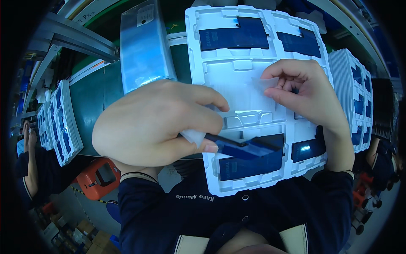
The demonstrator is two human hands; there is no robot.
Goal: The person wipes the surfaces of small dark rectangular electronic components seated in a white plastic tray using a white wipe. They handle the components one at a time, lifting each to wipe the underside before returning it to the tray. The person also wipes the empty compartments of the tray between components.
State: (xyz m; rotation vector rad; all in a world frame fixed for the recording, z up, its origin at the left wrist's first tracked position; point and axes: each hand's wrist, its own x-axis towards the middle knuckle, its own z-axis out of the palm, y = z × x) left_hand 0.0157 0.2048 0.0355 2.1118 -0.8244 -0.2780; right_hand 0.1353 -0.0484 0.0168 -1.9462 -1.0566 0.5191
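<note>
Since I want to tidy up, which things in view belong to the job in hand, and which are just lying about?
In the job:
dark flat piece in the left hand
translucent film in the right hand
white tray beneath
stacked trays, probably

Probably just lying about:
orange stool
cardboard boxes

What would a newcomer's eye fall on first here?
Probably the large white tray in the middle, with dark flat pieces lying in several compartments. Over it, the person's left grip holds a tilted dark piece, while the right grip pinches a thin whitish sheet. At lower left, a bright orange plastic object stands out.
</note>
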